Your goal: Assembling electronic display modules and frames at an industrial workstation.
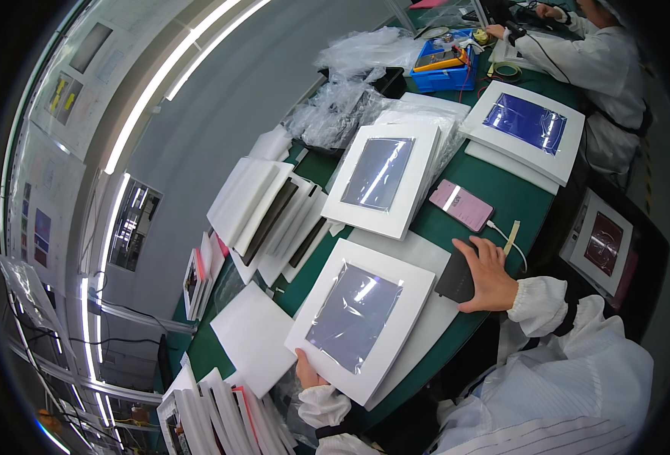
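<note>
A white foam frame with a dark panel under clear film (361, 315) lies on a white foam sheet on the green table (513, 196). My left hand (309, 371) grips its near left edge. My right hand (488, 274) rests on a small black box (456, 277) at the frame's right side. A pink phone (461, 205) with a white cable lies just beyond my right hand.
A second framed panel (378, 177) and a third with a blue panel (524, 125) sit further along. Upright foam-packed panels (270, 216) stand to the left, more near the lower left (210, 413). Another person in white (600, 57) works at the far end beside a blue tray (445, 64).
</note>
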`<state>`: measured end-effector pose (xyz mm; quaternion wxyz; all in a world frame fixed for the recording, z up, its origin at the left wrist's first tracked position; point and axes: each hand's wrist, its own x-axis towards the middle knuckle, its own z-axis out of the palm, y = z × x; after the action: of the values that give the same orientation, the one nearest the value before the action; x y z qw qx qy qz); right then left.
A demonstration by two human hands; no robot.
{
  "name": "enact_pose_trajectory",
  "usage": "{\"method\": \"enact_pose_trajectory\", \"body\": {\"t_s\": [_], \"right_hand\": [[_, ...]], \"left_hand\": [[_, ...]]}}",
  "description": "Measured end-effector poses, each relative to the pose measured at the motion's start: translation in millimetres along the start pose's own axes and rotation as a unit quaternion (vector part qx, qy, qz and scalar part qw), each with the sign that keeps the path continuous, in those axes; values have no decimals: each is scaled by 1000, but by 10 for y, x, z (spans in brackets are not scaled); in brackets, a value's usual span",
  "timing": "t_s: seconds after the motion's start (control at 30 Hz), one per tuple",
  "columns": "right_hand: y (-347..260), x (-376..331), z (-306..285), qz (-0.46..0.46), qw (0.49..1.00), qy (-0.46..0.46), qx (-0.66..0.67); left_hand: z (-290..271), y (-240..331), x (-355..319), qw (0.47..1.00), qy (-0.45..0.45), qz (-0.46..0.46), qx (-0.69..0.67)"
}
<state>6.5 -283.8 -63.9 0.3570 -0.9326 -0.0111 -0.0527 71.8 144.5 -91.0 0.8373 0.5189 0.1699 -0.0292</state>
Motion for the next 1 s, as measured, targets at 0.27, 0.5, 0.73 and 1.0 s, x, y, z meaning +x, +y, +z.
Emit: {"method": "enact_pose_trajectory", "body": {"t_s": [0.27, 0.5, 0.73, 1.0], "right_hand": [[97, -39, -157, 11, 982, 16, 187], [65, -42, -152, 56, 988, -25, 141], [150, 16, -119, 36, 999, -34, 1], [180, 14, -35, 44, 997, -60, -4]], "left_hand": [[75, -94, 212, 999, -30, -40, -1], [72, -31, 260, 997, -24, -71, 29], [146, 25, 230, 995, 25, -62, 68], [101, 115, 223, 958, 96, 111, 247]]}}
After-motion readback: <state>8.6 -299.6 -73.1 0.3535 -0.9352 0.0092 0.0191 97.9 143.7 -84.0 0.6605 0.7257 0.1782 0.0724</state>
